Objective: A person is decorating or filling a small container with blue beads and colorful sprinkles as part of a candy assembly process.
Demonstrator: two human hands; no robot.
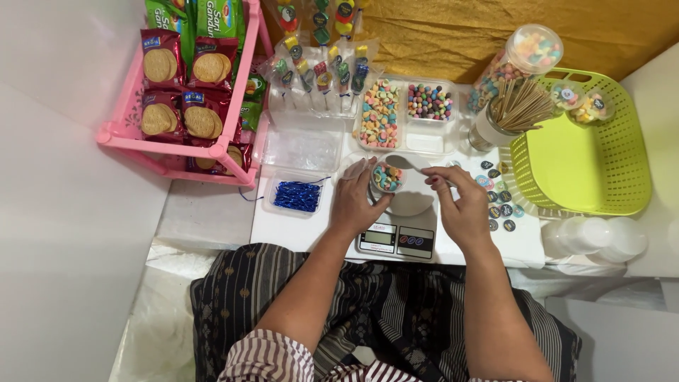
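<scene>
My left hand (356, 200) grips a small clear cup (386, 177) filled with pastel candies, held on the pan of a white kitchen scale (398, 230). My right hand (461, 204) holds a metal spoon (406, 162) whose bowl hovers just above and behind the cup. Behind them sit two clear trays, one of pastel candies (380, 113) and one of small coloured balls (428, 102).
A pink rack (177, 148) of biscuit packets stands at far left. A tray of blue twist ties (298, 195) lies left of the scale. A green basket (587, 152), wooden sticks (520, 106), a candy jar (527, 53), round stickers (498, 198) and stacked lids (601, 237) fill the right.
</scene>
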